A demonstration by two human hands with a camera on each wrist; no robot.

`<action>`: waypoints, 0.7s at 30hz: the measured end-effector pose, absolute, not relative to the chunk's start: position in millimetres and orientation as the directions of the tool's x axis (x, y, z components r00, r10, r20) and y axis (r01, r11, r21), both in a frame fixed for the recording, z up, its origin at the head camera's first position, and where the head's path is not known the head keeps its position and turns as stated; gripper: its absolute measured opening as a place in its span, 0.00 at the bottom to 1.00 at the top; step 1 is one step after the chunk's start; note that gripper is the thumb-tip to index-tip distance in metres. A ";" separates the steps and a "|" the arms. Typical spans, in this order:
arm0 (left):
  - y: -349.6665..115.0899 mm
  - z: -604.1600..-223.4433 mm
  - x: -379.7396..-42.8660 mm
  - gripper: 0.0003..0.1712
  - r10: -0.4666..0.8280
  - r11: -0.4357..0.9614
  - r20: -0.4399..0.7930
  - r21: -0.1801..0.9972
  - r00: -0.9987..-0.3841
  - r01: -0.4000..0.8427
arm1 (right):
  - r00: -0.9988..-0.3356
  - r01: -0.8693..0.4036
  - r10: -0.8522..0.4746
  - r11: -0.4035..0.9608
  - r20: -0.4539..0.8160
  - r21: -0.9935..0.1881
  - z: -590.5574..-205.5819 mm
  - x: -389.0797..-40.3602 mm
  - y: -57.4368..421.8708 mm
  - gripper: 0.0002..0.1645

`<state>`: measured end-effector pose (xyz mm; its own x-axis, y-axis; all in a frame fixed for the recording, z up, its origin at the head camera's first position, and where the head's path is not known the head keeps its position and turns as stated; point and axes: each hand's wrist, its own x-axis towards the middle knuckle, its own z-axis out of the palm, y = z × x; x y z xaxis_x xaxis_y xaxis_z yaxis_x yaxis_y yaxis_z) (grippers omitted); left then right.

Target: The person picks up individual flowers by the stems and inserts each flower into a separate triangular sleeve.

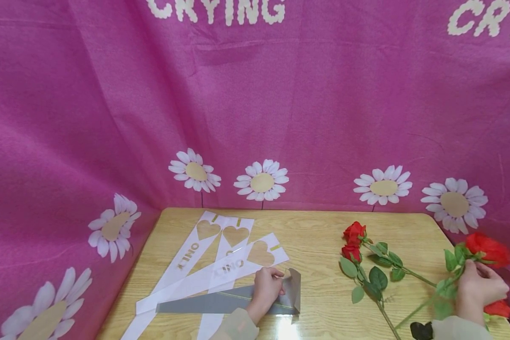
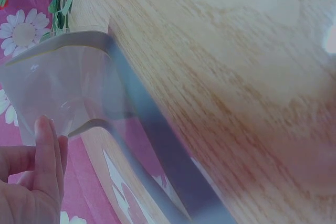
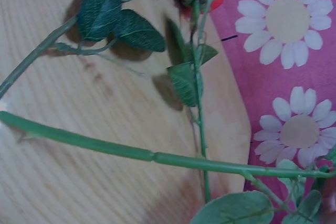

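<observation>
My left hand (image 1: 267, 289) pinches the wide end of a grey, partly see-through flower sleeve (image 1: 204, 302) lying on the table. In the left wrist view, the fingers and thumb (image 2: 44, 166) hold its clear edge, and the sleeve's mouth (image 2: 58, 43) gapes. At the table's right side, my right hand (image 1: 481, 287) grips an artificial red rose (image 1: 488, 249) by its stem just below the bloom. The held rose's green stem (image 3: 152, 156) runs across the right wrist view. Another red bloom (image 1: 498, 309) shows below the right hand, partly hidden by it.
Several white sleeves (image 1: 182, 257) with gold hearts and "ONLY" lettering overlap at the table's left. Two red roses (image 1: 353, 232) with leafy stems lie right of centre. A pink cloth (image 1: 323, 118) printed with daisies hangs behind the wooden table (image 1: 314, 250).
</observation>
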<state>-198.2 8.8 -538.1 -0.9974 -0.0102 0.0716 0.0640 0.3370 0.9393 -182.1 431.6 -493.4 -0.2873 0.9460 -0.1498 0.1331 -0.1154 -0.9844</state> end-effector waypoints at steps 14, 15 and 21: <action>10.0 -537.8 -197.9 0.11 -0.008 0.349 0.066 0.935 -0.998 0.059 | -0.060 -0.309 0.981 -0.194 -0.185 -0.931 -465.7 -187.3 417.9 0.05; 10.0 -537.6 -198.0 0.11 -0.009 0.347 0.064 0.936 -0.998 0.057 | -0.056 -0.329 0.979 -0.203 -0.195 -0.922 -463.5 -186.5 415.3 0.04; 10.9 -539.4 -198.6 0.11 -0.005 0.335 0.062 0.940 -0.998 0.056 | -0.097 -0.544 0.953 -0.291 -0.286 -0.787 -450.4 -183.1 395.3 0.06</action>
<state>-198.6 10.9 -539.4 -0.9981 -0.0052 0.0618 0.0565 0.3352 0.9404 -183.1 395.3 -450.4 -0.0966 0.9533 -0.2860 -0.5444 -0.2912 -0.7867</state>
